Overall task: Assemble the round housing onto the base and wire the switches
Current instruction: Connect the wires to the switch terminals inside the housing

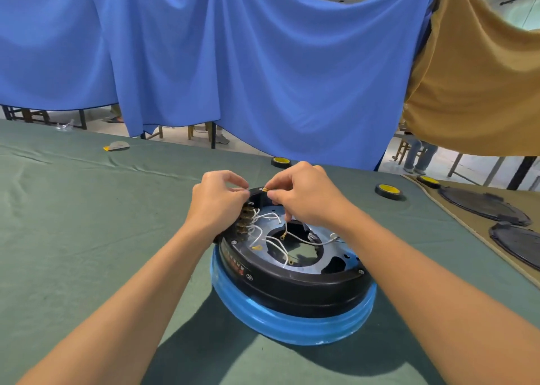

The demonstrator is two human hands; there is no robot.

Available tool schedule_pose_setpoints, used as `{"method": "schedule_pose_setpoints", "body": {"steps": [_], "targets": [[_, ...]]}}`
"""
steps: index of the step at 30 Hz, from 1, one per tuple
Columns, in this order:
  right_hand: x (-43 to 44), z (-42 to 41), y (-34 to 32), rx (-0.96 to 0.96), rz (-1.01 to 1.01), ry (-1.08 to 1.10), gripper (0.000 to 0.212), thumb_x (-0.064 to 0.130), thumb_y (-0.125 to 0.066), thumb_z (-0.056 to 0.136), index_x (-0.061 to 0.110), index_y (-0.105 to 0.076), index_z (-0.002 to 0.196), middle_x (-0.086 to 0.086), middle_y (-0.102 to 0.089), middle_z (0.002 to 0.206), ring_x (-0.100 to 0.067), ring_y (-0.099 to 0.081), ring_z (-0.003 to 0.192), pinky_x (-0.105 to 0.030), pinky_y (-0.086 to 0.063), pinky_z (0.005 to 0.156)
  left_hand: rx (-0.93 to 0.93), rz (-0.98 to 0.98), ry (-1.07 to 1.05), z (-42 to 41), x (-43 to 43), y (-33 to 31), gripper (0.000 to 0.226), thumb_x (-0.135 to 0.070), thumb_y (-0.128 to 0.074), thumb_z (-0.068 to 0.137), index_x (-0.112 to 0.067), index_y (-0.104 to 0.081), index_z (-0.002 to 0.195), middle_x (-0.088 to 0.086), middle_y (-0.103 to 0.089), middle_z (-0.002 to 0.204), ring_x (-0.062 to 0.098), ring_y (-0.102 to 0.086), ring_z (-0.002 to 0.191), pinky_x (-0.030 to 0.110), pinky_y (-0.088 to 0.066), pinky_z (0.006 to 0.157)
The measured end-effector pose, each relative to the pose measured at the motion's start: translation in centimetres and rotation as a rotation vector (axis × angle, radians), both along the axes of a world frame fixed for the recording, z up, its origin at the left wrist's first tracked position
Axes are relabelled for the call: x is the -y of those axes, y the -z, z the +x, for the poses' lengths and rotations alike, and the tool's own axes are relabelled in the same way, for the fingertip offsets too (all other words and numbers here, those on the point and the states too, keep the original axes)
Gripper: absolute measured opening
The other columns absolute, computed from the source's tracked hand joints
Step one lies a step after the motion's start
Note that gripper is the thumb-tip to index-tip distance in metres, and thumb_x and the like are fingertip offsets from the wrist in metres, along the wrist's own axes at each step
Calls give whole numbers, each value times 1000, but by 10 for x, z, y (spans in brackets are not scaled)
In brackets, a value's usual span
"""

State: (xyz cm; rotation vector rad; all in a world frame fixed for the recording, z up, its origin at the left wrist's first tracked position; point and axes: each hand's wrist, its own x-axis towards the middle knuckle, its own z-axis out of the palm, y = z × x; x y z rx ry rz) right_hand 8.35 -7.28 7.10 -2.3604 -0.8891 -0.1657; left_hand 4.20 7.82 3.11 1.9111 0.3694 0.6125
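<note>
Working at the far rim of the round housing (292, 282), the left hand (217, 200) and the right hand (304, 199) are held close together, almost touching. The housing is already seated on the blue base (292, 323), which is placed on the green surface (87, 209).

A small brass terminal (265, 189) is pinched narrowly between the thumb and the first of the right fingers (280, 180). The left fingers (233, 180) are curled tight with their tips drawn together at the rim. Whether a wire end is held there cannot be told, because the tips are hidden.

The terminal is found just beyond the right fingertips, on the side toward the left fingers. Its long axis seems to be laid across, from one hand to the other.

The row of switches (245, 216) is set just under the left fingers, against the inner wall of the housing, so the left hand is judged the nearer one to it. The white wires (263, 232) are spread from the switches toward the person, below both sets of fingers. Two loose ring ends can be seen there, not yet fastened.

The wiring is judged to be partly done. For the next move, the terminal probably must be carried down and leftward from the right fingers to a free post.
</note>
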Motion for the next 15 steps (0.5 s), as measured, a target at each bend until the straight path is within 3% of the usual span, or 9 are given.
{"method": "schedule_pose_setpoints", "body": {"steps": [2, 4, 7, 10, 12, 13, 15], "targets": [[-4, 3, 5, -42, 12, 37, 14, 13, -63, 91, 13, -75, 97, 6, -65, 60, 3, -56, 41, -6, -40, 44, -10, -20, 29, 2, -1, 4, 14, -13, -70, 84, -27, -71, 85, -4, -74, 83, 13, -68, 85, 18, -47, 60], [-6, 4, 10, -74, 5, 64, 13, 14, -64, 91, 13, -76, 94, 8, -58, 45, 0, -52, 34, -5, -35, 40, 4, -99, 38, 5, -2, 7, 16, -11, -70, 85, -26, -72, 90, -1, -75, 91, 18, -69, 91, 27, -56, 72], [-6, 5, 14, -81, -5, 72, 13, 18, -63, 92, 16, -76, 93, 7, -59, 40, 1, -52, 34, -5, -36, 44, 26, -245, 50, 6, -2, 11, 19, -8, -70, 85, -24, -71, 96, 4, -72, 104, 24, -69, 98, 41, -59, 86], [-8, 5, 16, -30, -61, 55, 13, 22, -66, 91, 19, -77, 94, 22, -52, 37, 3, -55, 47, -8, -38, 51, 45, -275, 58, 6, -3, 13, 20, -8, -70, 86, -24, -70, 99, 2, -72, 107, 23, -69, 97, 41, -59, 85], [-10, 3, 16, 23, -87, 43, 13, 21, -67, 90, 18, -78, 96, 23, -56, 47, 1, -53, 61, -16, -40, 62, 51, -271, 53, 6, -3, 13, 20, -8, -70, 86, -23, -70, 99, 1, -72, 106, 21, -70, 95, 40, -59, 84], [-11, 2, 15, 43, -92, 35, 14, 21, -67, 90, 17, -78, 97, 21, -63, 62, -2, -54, 69, -17, -39, 65, 52, -269, 50, 5, -2, 13, 20, -8, -70, 86, -23, -71, 100, 1, -73, 106, 21, -70, 94, 40, -60, 83], [-12, 2, 16, 73, -112, 20, 15, 20, -67, 90, 14, -77, 98, 5, -72, 86, -7, -57, 80, -16, -39, 63, 54, -265, 45, 5, -2, 12, 20, -7, -70, 87, -23, -71, 100, 2, -73, 105, 21, -70, 93, 40, -60, 82]]}}
